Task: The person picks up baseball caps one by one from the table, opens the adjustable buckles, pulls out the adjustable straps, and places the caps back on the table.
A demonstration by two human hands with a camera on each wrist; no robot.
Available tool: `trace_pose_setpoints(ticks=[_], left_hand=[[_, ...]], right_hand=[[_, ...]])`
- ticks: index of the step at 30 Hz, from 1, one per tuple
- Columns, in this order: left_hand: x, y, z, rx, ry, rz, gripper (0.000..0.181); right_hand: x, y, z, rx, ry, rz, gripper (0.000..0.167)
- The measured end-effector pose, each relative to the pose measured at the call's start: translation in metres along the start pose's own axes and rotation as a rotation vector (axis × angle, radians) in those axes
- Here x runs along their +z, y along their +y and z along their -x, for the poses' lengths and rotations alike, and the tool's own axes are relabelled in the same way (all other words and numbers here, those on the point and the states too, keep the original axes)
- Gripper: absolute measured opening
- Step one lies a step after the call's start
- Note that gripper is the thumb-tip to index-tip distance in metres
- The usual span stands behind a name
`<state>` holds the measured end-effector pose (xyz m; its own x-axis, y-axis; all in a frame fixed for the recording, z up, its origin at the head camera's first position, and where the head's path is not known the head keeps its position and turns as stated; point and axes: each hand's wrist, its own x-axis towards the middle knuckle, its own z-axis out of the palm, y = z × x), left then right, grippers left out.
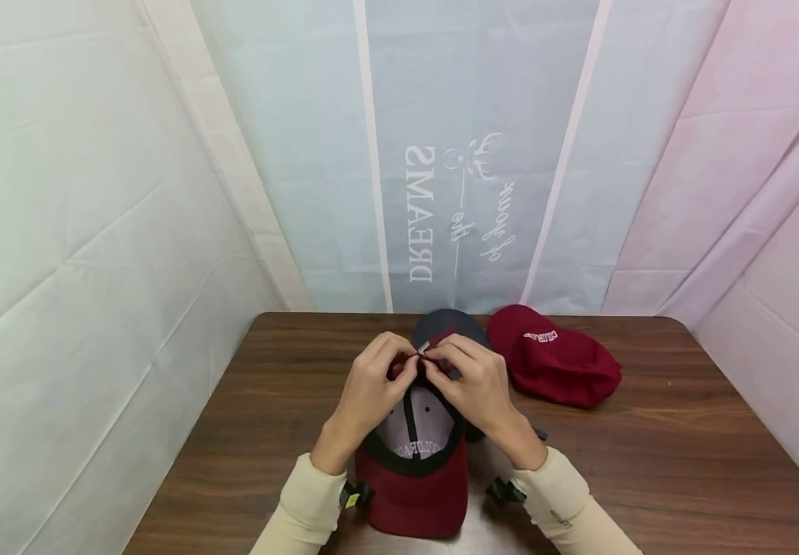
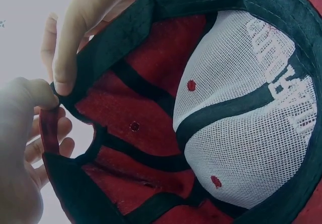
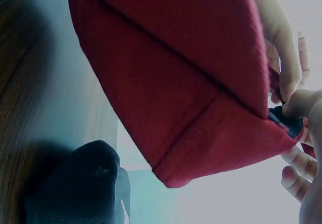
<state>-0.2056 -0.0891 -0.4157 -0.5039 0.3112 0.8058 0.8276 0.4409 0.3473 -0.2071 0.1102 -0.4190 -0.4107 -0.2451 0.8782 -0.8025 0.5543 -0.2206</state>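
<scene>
- Cream sleeves (image 1: 312,493) flanked your red cap (image 1: 413,465), its inside facing you over the bench (image 1: 677,439).
- Left hand (image 1: 375,378), right hand (image 1: 474,379): fingers (image 1: 405,375) pinched its back strap (image 2: 49,131)!
- Crown (image 3: 176,83) looked light, floppy; brim (image 1: 413,505) stiffer; strap seemed your surest hold.

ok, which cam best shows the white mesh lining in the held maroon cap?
Left wrist: the white mesh lining is large and close, weave and red eyelets clear. Head shows it smaller, weave unresolved. Right wrist shows mostly the outside of the held maroon cap, no lining.

Brown wood-grain table (image 1: 663,439) before pale blue-and-pink cloth (image 1: 476,85).
</scene>
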Motion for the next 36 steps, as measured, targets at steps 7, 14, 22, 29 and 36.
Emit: trace_pose_setpoints(ticks=[7, 14, 22, 29, 36], left_hand=[[0.0003, -0.0015, -0.0007, 0.009, 0.016, 0.0, 0.009], [-0.0011, -0.0035, -0.0005, 0.003, 0.031, 0.009, 0.013], [-0.0013, -0.005, 0.0011, -0.004, 0.03, 0.013, 0.008], [-0.0022, -0.0045, 0.0012, 0.0, 0.034, 0.007, 0.009], [-0.0036, -0.0037, 0.0014, 0.003, 0.039, 0.002, 0.008]], right_hand=[[-0.0004, 0.0012, -0.0002, -0.003, 0.014, 0.013, 0.01], [-0.0028, 0.0046, -0.0003, 0.009, 0.022, 0.004, 0.008], [-0.0032, 0.0056, -0.0008, 0.006, 0.02, 0.006, 0.009], [-0.0036, 0.0047, -0.0016, 0.004, 0.022, 0.006, 0.01], [-0.0043, 0.0047, -0.001, 0.009, 0.026, 0.005, 0.003]])
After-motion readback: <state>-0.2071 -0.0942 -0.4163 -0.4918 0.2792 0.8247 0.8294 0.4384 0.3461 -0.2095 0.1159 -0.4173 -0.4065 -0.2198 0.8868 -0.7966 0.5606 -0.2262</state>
